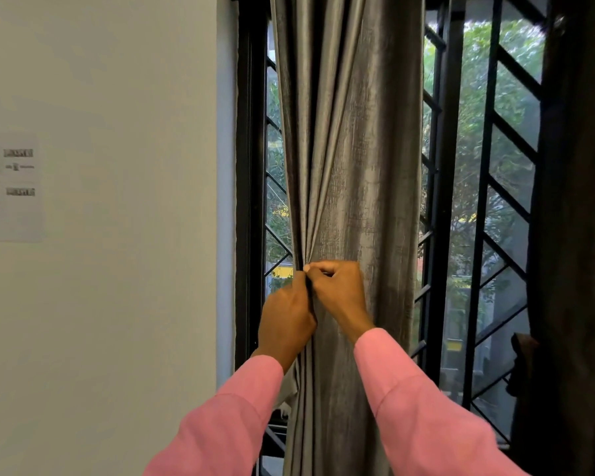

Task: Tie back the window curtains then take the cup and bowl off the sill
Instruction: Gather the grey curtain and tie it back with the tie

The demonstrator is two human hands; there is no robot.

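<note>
The grey curtain [351, 149] hangs at the frame's centre in long vertical folds, its cloth faintly shiny with a slubbed weave, gathered narrow at its waist. Both hands meet there, at about 6 o'clock. The left hand [285, 317] and right hand [337, 290], knuckles up, are closed around a thin dark tie [310, 297]. Pink sleeves [423, 407] reach up from 5 and 7 o'clock. Black window bars [495, 201] stand at 3 o'clock.

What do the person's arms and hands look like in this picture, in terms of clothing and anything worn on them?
Both arms wear long pink sleeves of a soft, plain fabric without any visible pattern or marking, the left sleeve and the right sleeve each ending at the wrist. The left hand and right hand are bare: no gloves, and no rings, watch or bracelet can be seen from this view.
</note>
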